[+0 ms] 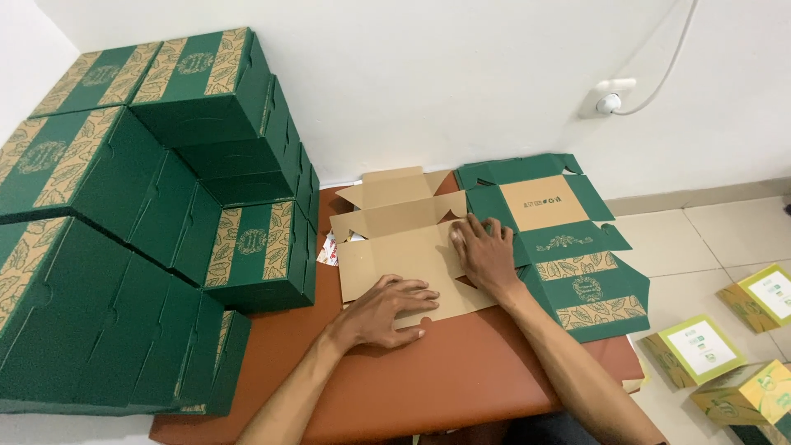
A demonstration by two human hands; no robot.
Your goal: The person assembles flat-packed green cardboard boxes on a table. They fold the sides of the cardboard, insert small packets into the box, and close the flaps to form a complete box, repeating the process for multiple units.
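While both hands, left (387, 309) and right (484, 251), press flat-palmed, one unfolded carton blank (404, 247) stretches lengthwise away; three small boxes (696, 350) sit nearby.

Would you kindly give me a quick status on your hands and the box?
Left hand and right hand flat on the unfolded cardboard box, holding nothing. Green flat box lies just right, stacked green boxes left.
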